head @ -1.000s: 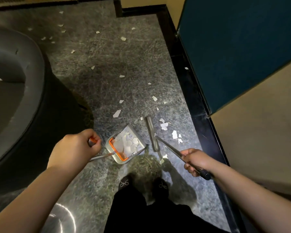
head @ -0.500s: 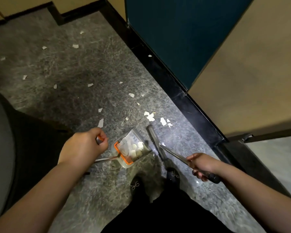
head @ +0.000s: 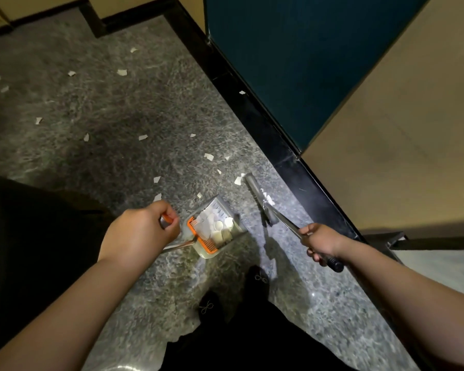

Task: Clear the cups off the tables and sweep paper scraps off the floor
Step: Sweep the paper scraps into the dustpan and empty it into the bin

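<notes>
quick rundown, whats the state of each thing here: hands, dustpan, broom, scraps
left hand: grips the dustpan handle
right hand: grips the broom handle
dustpan: on the floor, holding white scraps
broom: head down on the floor beside the dustpan, apart from it
paper scraps: many scattered loose on the floor

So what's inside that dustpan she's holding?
The dustpan holds a heap of white paper scraps piled against its orange comb edge. Whatever lies beneath the heap is covered, and the left hand hides the handle.

Both arms reach forward, left hand (head: pixel 141 231) fisted around a handle, right hand (head: pixel 320 241) gripping another
</notes>
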A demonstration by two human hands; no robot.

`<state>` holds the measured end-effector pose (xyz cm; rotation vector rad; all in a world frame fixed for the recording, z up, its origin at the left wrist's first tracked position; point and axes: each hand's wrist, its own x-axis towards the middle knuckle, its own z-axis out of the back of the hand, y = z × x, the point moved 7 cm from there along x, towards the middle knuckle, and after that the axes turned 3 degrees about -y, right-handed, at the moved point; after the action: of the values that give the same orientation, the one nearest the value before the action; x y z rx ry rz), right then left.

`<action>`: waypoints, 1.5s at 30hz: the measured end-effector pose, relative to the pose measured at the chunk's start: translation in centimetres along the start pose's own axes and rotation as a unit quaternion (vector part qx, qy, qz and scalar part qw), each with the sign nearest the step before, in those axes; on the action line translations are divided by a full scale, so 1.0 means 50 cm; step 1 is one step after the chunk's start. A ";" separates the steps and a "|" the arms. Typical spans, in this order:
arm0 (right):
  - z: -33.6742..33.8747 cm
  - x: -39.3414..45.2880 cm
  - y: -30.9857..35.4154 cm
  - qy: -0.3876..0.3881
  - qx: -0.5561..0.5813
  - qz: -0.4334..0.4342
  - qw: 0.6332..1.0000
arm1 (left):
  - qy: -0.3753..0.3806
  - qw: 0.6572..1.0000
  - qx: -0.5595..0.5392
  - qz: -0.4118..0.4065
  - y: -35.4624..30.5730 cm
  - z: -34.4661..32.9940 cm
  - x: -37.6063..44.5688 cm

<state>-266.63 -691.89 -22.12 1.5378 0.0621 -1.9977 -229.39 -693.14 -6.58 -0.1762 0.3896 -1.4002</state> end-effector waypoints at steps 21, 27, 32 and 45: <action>0.222 0.081 0.038 -0.049 -0.005 0.021 0.999 | 0.031 0.997 0.056 -0.036 -0.160 -0.089 0.180; 0.183 0.096 0.088 0.012 -0.198 0.081 0.977 | 0.039 0.997 0.058 -0.039 -0.163 -0.093 0.228; 0.120 0.060 0.100 0.074 -0.252 0.093 0.960 | 0.038 0.996 0.067 -0.036 -0.169 -0.093 0.242; -0.057 -0.087 0.090 0.191 -0.149 0.096 0.965 | 0.035 0.997 0.047 -0.047 -0.147 -0.081 0.242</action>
<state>-261.36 -692.57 -17.74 1.6361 0.3412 -1.4470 -236.22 -705.82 -9.71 -0.0702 0.3764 -1.5178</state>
